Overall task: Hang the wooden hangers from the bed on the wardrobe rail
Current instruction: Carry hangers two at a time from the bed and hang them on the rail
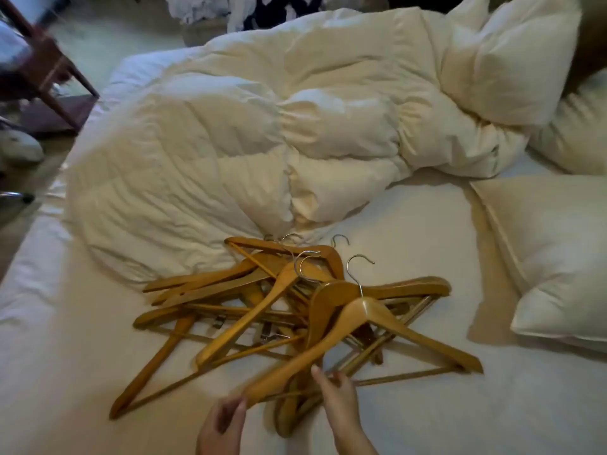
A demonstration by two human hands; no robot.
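Observation:
Several wooden hangers with metal hooks lie tangled in a pile on the white bed sheet. The nearest hanger sits on top, hook pointing away from me. My left hand curls around that hanger's left end at the bottom of the view. My right hand has its fingers on the same hanger's thin lower bar, near the middle. The wardrobe rail is out of view.
A crumpled cream duvet fills the bed behind the pile. Pillows lie to the right. A dark wooden piece of furniture stands on the floor at the far left, with clothes beyond the bed.

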